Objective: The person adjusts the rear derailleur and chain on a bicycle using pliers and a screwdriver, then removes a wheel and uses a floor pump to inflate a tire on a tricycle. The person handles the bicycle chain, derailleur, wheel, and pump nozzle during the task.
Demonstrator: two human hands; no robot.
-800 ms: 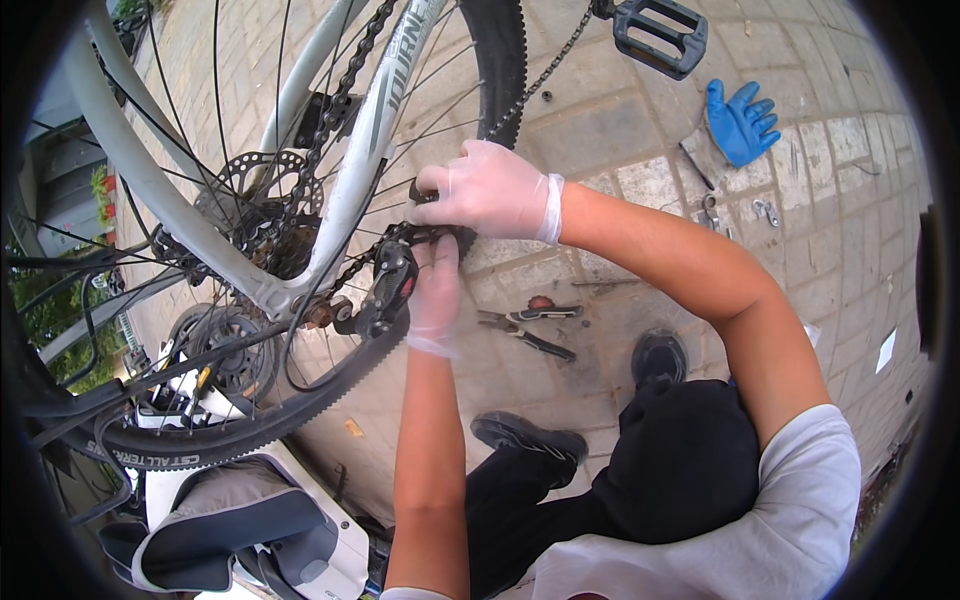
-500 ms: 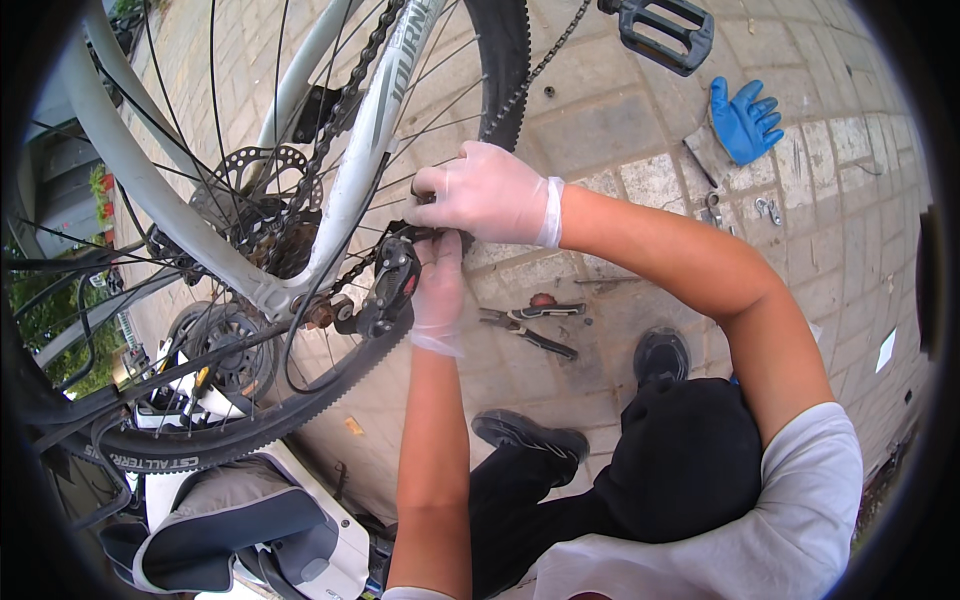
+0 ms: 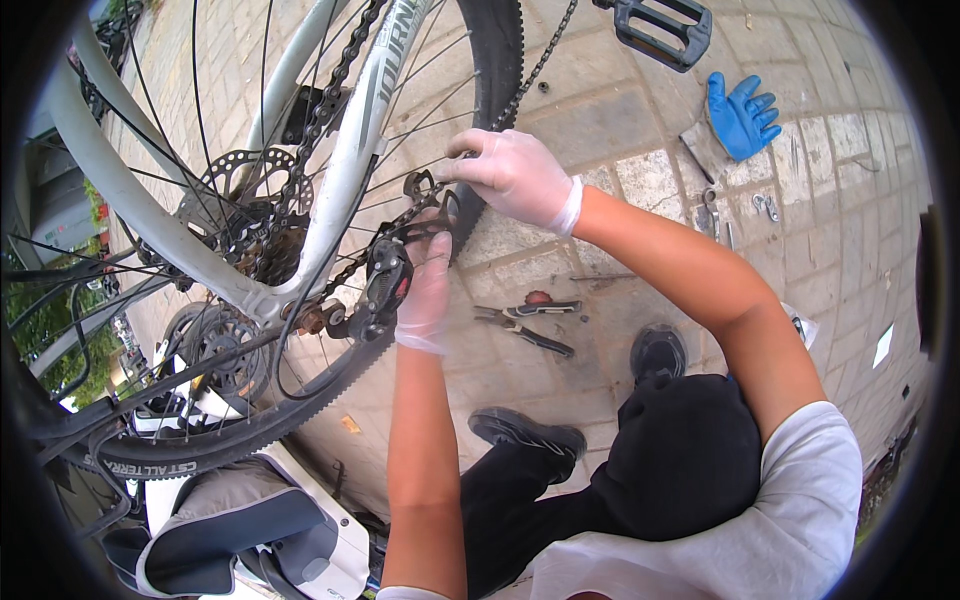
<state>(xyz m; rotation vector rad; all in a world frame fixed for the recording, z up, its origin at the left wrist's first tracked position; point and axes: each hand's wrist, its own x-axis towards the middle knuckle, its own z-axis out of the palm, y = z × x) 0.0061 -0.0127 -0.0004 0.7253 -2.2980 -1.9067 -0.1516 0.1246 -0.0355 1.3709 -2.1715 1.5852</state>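
My left hand (image 3: pixel 425 285), in a translucent glove, grips the black rear derailleur (image 3: pixel 385 285) from behind its cage (image 3: pixel 420 225), with fingertips partly hidden by it. My right hand (image 3: pixel 510 175), gloved the same way, is pinched on the bike chain (image 3: pixel 530 80) just above the cage, near the rear tyre. The chain hangs from above toward the derailleur. Left of my hands are the pale grey frame (image 3: pixel 340 200), the cassette (image 3: pixel 265 245) and the brake disc (image 3: pixel 245 175).
A black pedal (image 3: pixel 665 35) is at the top. On the pavement lie a blue glove (image 3: pixel 740 120), pliers (image 3: pixel 530 325), spanners (image 3: pixel 715 215) and small metal parts (image 3: pixel 765 208). A white-and-grey padded object (image 3: pixel 235 530) and other wheel parts are at the lower left. My shoes (image 3: pixel 655 350) stand below.
My right hand has moved up and slightly right, uncovering more of the derailleur cage. My left hand has shifted slightly left, still at the derailleur.
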